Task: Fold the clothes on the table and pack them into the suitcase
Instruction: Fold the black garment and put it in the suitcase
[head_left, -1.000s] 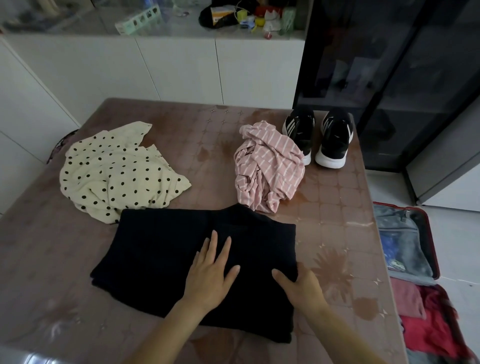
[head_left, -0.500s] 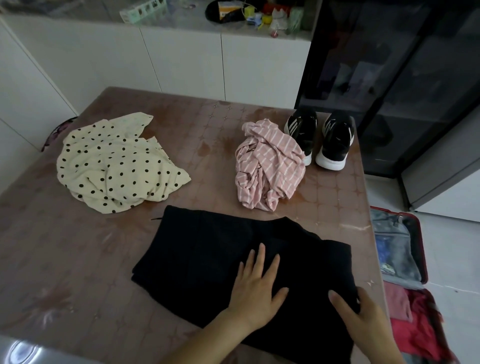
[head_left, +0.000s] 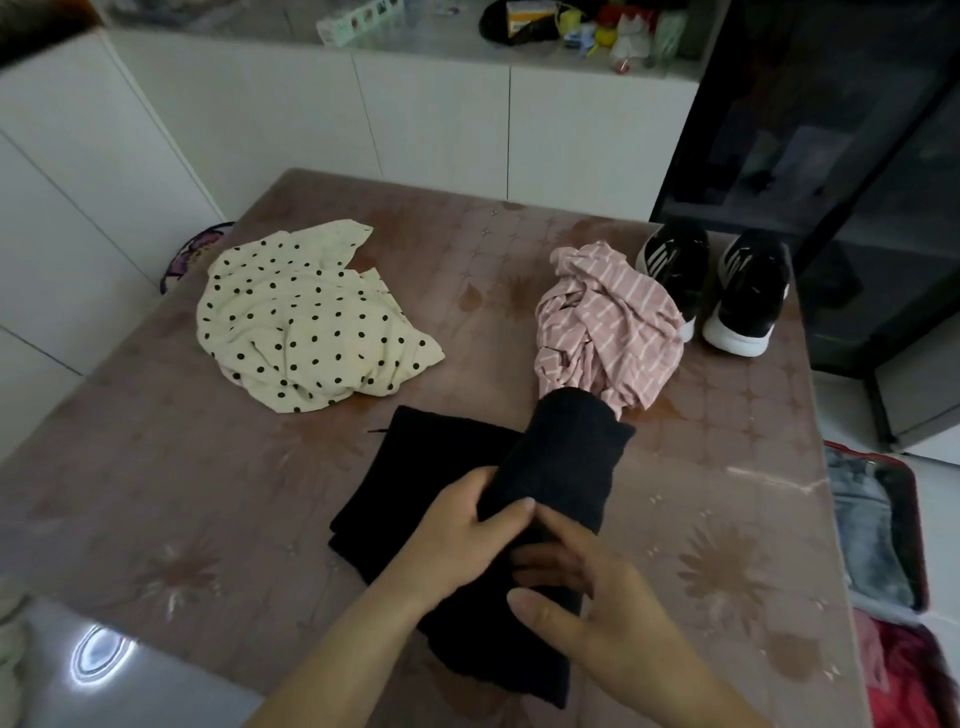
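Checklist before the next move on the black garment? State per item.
1. Both hands on the black garment: ok. The left hand and right hand both grip its raised fold.
2. Fold laid flat: not ok. The right part is lifted off the table.
3. Raised fold apart from the pink striped garment: cannot tell. They overlap in view.
4. Suitcase open: ok. It lies open on the floor right of the table.
5. Room left in the suitcase: cannot tell. It is mostly out of frame.
6. Other clothes folded: not ok. The polka-dot garment and the pink one lie crumpled.
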